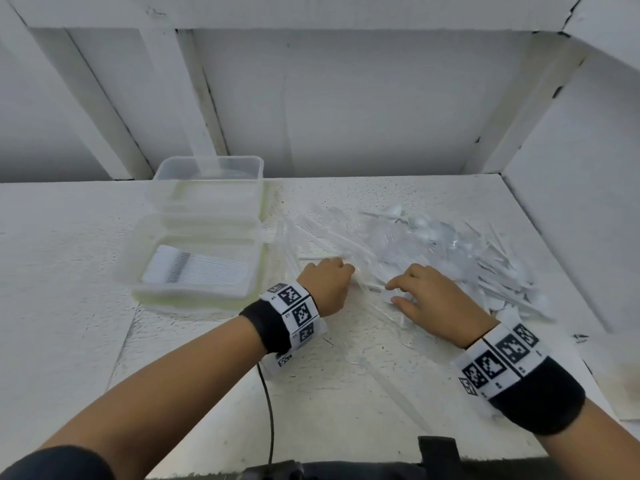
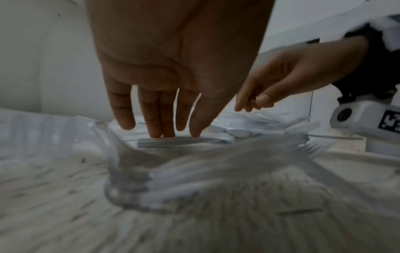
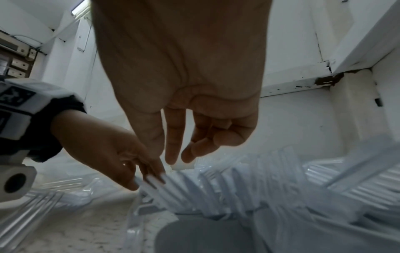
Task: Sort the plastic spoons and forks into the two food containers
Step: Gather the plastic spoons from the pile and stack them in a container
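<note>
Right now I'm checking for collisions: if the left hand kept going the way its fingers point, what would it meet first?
The left hand would first meet the loose pile of clear plastic spoons and forks; its fingertips already look about to touch it, though depth is unclear.

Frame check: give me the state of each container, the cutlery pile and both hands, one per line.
Near container: open, holds a row of stacked cutlery.
Far container: open, looks empty.
Cutlery pile: loose on the table, unsorted.
Left hand: fingertips on a cutlery stack.
Right hand: over the pile, grip unclear.
</note>
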{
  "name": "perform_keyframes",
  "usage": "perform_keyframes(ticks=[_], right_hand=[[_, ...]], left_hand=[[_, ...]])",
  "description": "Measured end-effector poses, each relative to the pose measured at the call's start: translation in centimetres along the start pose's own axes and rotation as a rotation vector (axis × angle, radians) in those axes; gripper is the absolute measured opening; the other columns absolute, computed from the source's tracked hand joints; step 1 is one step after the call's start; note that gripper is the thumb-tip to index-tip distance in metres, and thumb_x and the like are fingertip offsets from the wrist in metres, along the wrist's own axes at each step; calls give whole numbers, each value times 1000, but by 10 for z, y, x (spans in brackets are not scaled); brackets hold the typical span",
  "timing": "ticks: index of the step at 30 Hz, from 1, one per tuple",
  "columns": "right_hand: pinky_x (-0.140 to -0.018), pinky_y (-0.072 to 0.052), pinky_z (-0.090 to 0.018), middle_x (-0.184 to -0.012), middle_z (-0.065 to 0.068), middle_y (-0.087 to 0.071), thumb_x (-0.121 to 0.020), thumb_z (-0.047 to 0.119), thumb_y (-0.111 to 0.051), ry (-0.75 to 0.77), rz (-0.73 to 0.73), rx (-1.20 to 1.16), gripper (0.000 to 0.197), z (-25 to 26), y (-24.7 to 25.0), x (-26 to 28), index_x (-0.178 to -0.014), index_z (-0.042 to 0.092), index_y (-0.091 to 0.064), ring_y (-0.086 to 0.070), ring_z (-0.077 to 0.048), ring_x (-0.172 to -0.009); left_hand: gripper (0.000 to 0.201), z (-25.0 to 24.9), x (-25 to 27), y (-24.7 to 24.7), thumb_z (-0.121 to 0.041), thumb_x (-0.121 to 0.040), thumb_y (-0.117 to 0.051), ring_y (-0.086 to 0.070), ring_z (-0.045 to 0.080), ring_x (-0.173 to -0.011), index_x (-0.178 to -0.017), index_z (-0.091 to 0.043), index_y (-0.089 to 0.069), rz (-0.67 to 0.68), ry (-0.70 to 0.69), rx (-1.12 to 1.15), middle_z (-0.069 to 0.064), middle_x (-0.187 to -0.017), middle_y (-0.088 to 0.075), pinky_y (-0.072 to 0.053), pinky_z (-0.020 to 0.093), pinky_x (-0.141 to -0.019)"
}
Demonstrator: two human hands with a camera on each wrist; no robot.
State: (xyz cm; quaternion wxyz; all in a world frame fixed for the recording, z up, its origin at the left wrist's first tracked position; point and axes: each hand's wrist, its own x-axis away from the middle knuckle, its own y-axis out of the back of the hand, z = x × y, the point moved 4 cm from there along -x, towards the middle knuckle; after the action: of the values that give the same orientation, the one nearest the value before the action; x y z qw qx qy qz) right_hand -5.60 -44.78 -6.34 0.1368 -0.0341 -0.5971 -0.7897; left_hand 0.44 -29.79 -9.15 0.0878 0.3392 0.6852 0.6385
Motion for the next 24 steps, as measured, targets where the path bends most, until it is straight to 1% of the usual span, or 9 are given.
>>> perform_keyframes(ticks=[4,8,10,13,17,19,21,22,24], right_hand=[[-88,-42,-28,-112,2,-52,-94,31,-49,0,19,-47,30,-3,0,-2,-123,24,-57,-49,-15,-106],[-86,-41,-26,-109,3,-52,-95,31,-48,6,36,-59,30,-3,-1,-5,-123,24,-57,-49,-13,-103],[-83,-39,-24,-104,5,-49,-95,31,-47,18,39,-70,29,-1,-1,-6,-122,23,-57,-47,-10,-97],[-80,-38,-20,-97,10,-45,-96,31,-46,32,35,-75,29,1,0,-10,-122,23,-57,-43,-4,-89],[-74,-34,-18,-99,8,-51,-96,31,-46,38,31,-95,29,4,3,-14,-121,22,-58,-45,-4,-86],[-73,-35,-18,-96,9,-50,-96,31,-47,42,33,-110,29,7,4,-16,-120,22,-58,-48,-5,-83],[-74,-38,-19,-93,9,-51,-96,30,-47,50,40,-116,28,10,5,-19,-120,21,-59,-49,-6,-82],[-75,-40,-19,-93,9,-52,-96,30,-46,55,46,-114,28,12,4,-20,-119,21,-59,-50,-6,-81],[-77,-43,-21,-96,6,-57,-96,30,-46,66,52,-109,28,15,4,-22,-119,21,-59,-52,-7,-82]], left_hand=[[27,2,-2,5,-9,-93,-39,-52,30,-108,-119,-7,-45,-36,27,-45,10,-118,-55,-34,40,-95],[22,7,0,6,-8,-92,-38,-50,29,-108,-111,-6,-49,3,48,-124,10,-115,-55,-33,39,-95],[20,8,1,8,-11,-93,-39,-50,28,-107,-108,-8,-51,15,35,-147,10,-114,-55,-33,38,-93],[17,11,4,15,-15,-93,-43,-51,25,-104,-105,-13,-55,12,13,-82,6,-110,-58,-34,34,-90],[17,15,13,27,-19,-91,-54,-55,21,-100,-104,-12,-60,104,-2,62,4,-108,-61,-40,26,-80],[16,18,18,36,-19,-90,-56,-54,18,-93,-102,-10,-61,143,-13,113,2,-99,-59,-40,20,-69],[9,22,24,45,-17,-90,-55,-49,15,-84,-96,-11,-59,159,-8,131,-5,-85,-52,-35,14,-60],[5,25,27,51,-16,-90,-54,-48,13,-82,-93,-12,-58,161,-2,128,-8,-79,-49,-34,13,-59],[7,32,33,59,-14,-89,-54,-49,12,-81,-92,-11,-60,166,21,114,-12,-74,-47,-36,14,-60]])
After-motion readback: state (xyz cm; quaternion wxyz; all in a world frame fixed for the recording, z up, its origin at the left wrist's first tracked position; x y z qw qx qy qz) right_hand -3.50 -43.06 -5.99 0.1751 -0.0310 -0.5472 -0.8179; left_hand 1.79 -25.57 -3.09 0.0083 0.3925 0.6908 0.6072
